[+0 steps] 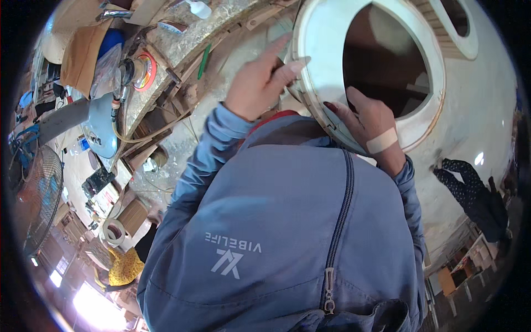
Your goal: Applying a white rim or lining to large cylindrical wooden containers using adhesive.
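A large white ring-shaped piece (pixel 326 33) with a wide oval opening is in front of me, its outer edge brownish in places. Stretched out by its left edge, my left hand (pixel 257 86) has index finger and thumb spread, the thumb tip touching the rim; its other fingers are mostly hidden. My right hand (pixel 373 122), a tan bandage (pixel 382 141) round its wrist, grips the ring's near inner rim. Its thumb lies on the white face and its fingers reach over the opening's edge.
A similar white piece (pixel 470 44) lies at the upper right. Left is a cluttered bench (pixel 191 33) with a red tape roll (pixel 145 72), a green stick (pixel 204 62) and a hose (pixel 146 138). A wire-caged fan (pixel 41 199) stands far left. Another person (pixel 481 199) is at the right.
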Available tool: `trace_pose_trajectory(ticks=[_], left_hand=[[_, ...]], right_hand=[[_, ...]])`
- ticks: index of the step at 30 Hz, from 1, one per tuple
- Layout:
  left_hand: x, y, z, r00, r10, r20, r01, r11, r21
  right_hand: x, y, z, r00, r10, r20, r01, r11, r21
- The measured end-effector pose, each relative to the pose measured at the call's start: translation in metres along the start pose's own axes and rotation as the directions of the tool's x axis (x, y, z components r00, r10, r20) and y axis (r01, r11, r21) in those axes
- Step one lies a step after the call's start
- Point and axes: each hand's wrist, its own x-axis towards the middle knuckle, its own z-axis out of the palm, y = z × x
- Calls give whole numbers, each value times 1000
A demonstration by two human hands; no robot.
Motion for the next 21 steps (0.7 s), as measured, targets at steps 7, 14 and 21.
trace_pose_trajectory(ticks=[7, 14, 21], left_hand=[[8, -1, 18, 992, 62, -109, -73, 992, -102], [26, -10, 5, 989, 101, -112, -111, 990, -84], [38, -10, -22, 994, 85, -65, -91, 990, -104]], right_hand=[[1, 9, 10, 992, 12, -126, -2, 997, 77], [15, -7, 8, 992, 45, -115, -33, 994, 106], [23, -18, 8, 991, 119, -68, -111, 988, 103]])
